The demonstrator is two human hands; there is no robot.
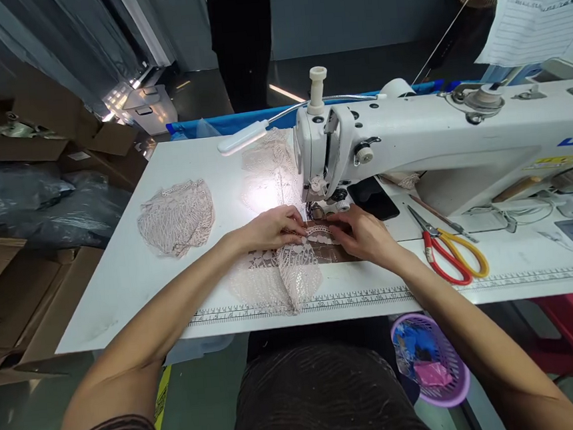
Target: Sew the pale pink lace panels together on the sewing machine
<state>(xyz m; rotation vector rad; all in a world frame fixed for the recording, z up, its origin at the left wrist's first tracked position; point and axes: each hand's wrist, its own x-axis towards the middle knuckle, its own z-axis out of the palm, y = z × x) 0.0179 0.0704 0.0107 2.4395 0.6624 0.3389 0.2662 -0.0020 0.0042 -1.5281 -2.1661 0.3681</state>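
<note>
A pale pink lace piece (292,275) lies on the white table in front of the white sewing machine (411,144), its top edge under the needle area. My left hand (270,230) rests on the lace's upper left edge, fingers pressed down on the trim. My right hand (363,235) pinches the lace trim just right of the presser foot (319,209). Both hands meet at the needle.
Two more lace pieces lie on the table (122,289), one at the left (179,218) and one behind the needle (270,169). Red and yellow scissors (447,251) lie to the right. A purple basket (432,363) hangs below the table edge. Cardboard boxes stand at the left.
</note>
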